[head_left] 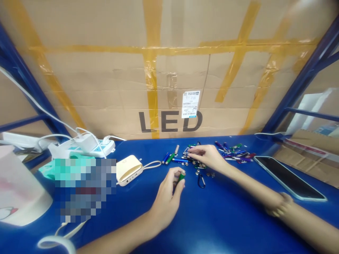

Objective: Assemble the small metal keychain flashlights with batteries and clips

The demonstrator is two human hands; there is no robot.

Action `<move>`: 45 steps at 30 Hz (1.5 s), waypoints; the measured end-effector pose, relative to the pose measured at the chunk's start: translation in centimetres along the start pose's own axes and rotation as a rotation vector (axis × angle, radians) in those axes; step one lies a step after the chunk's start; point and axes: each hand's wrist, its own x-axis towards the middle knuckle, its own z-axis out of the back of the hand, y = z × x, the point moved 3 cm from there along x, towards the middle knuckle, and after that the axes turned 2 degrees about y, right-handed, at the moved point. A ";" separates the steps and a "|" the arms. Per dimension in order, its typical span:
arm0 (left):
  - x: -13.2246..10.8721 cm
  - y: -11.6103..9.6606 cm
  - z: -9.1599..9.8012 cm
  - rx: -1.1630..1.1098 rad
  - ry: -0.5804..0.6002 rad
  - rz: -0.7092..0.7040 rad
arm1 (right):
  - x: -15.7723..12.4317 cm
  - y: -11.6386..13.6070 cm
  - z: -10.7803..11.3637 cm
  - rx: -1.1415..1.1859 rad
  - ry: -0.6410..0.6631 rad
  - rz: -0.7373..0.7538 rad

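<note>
Head view: green flashlight [181, 176] in left hand [165, 197], right hand [205, 156] over keychains [192, 157]

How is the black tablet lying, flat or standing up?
Flat: the black-screened tablet in its pale blue case lies screen-up on the blue tabletop, not propped on anything.

light: bright, even | shadow: faint under right hand [208, 157] | glare: blue bench [209, 245], foreground | edges: bowed, wide-angle

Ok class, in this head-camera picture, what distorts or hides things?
Head view: wide-angle distortion bends the blue metal shelf uprights inward; a pixelated patch hides whatever lies left of the cream power bank; pale glare marks the blue tabletop.
</note>
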 end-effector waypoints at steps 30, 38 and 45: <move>0.0 -0.2 -0.2 0.135 0.081 -0.068 | -5.2 4.6 0.2 0.210 0.084 0.257; -1.2 -0.8 -1.2 0.531 0.189 -0.461 | -7.2 5.8 0.2 -0.526 0.264 0.782; -1.3 -0.7 -1.6 0.712 0.170 -0.582 | -7.9 5.7 -1.0 -0.445 0.334 0.691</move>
